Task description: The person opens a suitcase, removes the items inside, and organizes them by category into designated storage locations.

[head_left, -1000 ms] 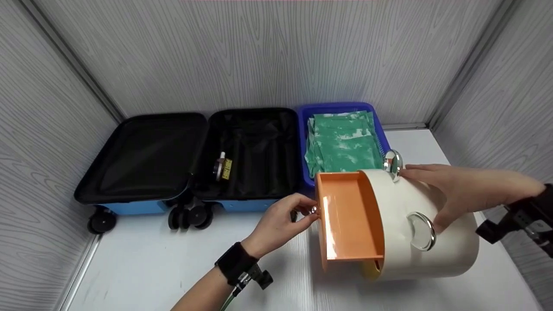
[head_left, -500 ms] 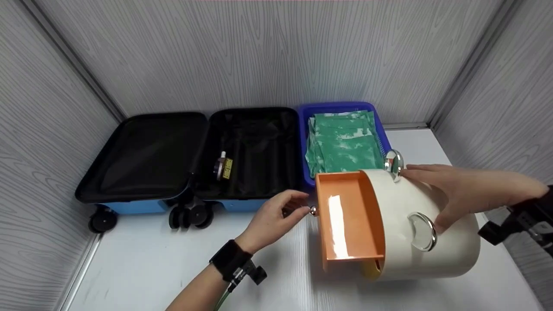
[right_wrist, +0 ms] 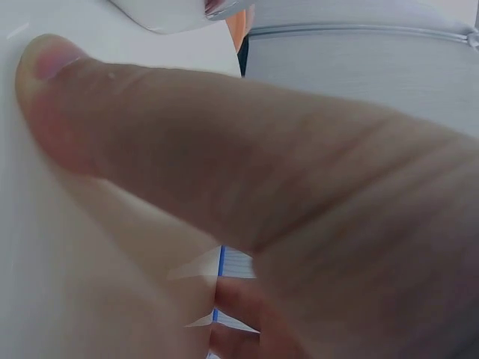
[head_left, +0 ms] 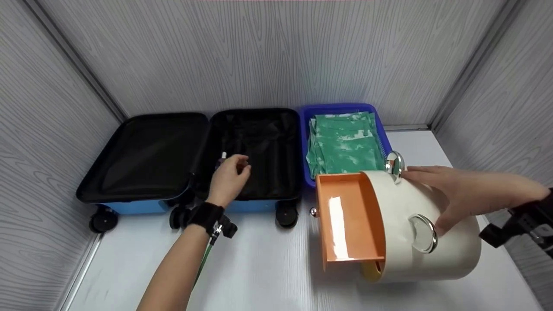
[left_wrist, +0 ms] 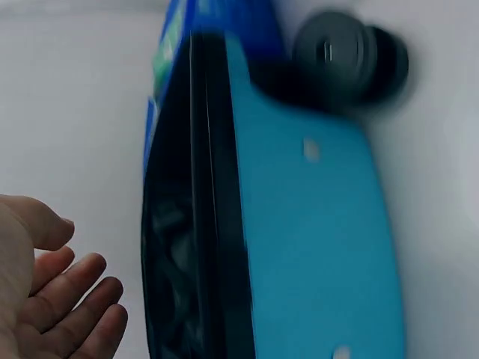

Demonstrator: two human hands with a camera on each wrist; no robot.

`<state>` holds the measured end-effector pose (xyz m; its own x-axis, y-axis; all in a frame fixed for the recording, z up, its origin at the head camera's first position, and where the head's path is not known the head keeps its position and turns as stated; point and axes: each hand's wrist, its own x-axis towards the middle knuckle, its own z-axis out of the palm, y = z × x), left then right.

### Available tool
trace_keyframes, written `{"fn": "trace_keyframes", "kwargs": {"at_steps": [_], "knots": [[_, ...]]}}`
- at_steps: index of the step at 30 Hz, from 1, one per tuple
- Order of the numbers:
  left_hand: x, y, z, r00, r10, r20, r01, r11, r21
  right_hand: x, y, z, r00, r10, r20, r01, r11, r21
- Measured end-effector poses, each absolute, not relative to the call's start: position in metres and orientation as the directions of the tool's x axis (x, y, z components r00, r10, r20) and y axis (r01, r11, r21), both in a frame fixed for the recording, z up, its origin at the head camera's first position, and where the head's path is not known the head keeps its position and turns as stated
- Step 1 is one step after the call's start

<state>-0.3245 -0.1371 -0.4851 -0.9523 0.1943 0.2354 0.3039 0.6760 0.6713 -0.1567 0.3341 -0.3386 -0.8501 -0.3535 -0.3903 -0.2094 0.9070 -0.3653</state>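
Observation:
My left hand hovers over the front part of the suitcase, fingers loosely bent and holding nothing. In the left wrist view its fingers are apart from the suitcase's blue shell. Just beyond the hand lies a small white-capped item, mostly hidden by it. My right hand rests spread on a cream, rounded drawer box with silver ear-shaped trims. Its thumb presses the shell. The box's orange drawer is pulled out to the left, with a silver knob on its front.
The suitcase's other black half lies open at the left, with black wheels toward me. A blue basket of folded green-and-white cloth stands behind the drawer. Wood-grain walls enclose the back and sides.
My left hand let go of the drawer knob and moved left and away from me, over the suitcase. The drawer stays out, and my right hand keeps its place on the box.

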Motion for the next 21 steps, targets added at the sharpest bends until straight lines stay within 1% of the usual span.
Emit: {"fn": "trace_keyframes", "kwargs": {"at_steps": [6, 12, 17, 21], "knots": [[-0.356, -0.167, -0.492, -0.975, 0.110, 0.191, 0.205, 0.769, 0.605, -0.158, 0.334, -0.340, -0.849, -0.350, -0.395, -0.208, 0.909, -0.360], [-0.369, -0.183, -0.498, -0.993, 0.060, 0.101, 0.108, 0.810, 0.577, -0.160, 0.333, -0.341, -0.845, -0.345, -0.409, -0.196, 0.911, -0.363], [-0.379, -0.187, -0.491, -0.999, 0.044, 0.003, 0.038, 0.825, 0.564, -0.159, 0.335, -0.342, -0.848, -0.345, -0.403, -0.184, 0.904, -0.386], [-0.389, -0.186, -0.483, -0.993, 0.078, -0.088, 0.019, 0.846, 0.533, -0.158, 0.337, -0.343, -0.850, -0.337, -0.406, -0.174, 0.905, -0.387]]}}
